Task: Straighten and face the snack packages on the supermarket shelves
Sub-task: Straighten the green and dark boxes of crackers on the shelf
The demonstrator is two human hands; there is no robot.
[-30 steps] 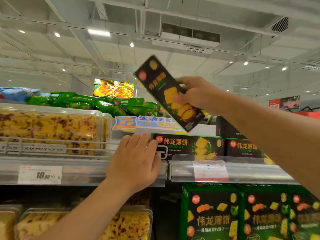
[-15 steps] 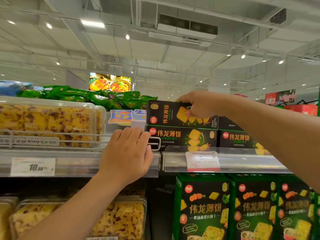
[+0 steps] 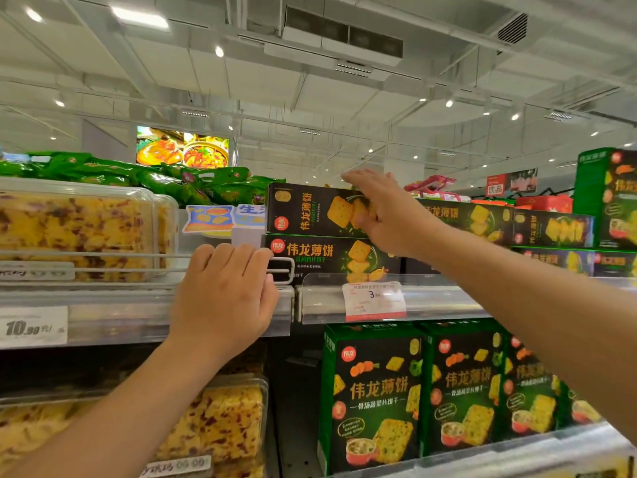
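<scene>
A flat black cracker box [image 3: 310, 208] lies level on top of a second black cracker box [image 3: 310, 254] on the upper shelf, both fronts facing me. My right hand [image 3: 389, 215] is at the top box's right end, with fingers stretched over its top edge and the thumb against its front face. My left hand [image 3: 224, 298] rests on the shelf front to the left, its fingers hooked over the white wire rail [image 3: 103, 253]. More black boxes [image 3: 551, 229] are stacked further right.
Clear tubs of yellow cake [image 3: 76, 229] sit behind the rail, with green bags [image 3: 172, 181] piled behind them. Upright green cracker boxes [image 3: 375, 391] fill the shelf below. A price tag [image 3: 374, 300] hangs on the clear shelf strip. A tall green box [image 3: 606, 194] stands far right.
My right hand brought the tilted black box down from the air and laid it flat on the lower box, then loosened its fingers. My left hand stayed on the rail.
</scene>
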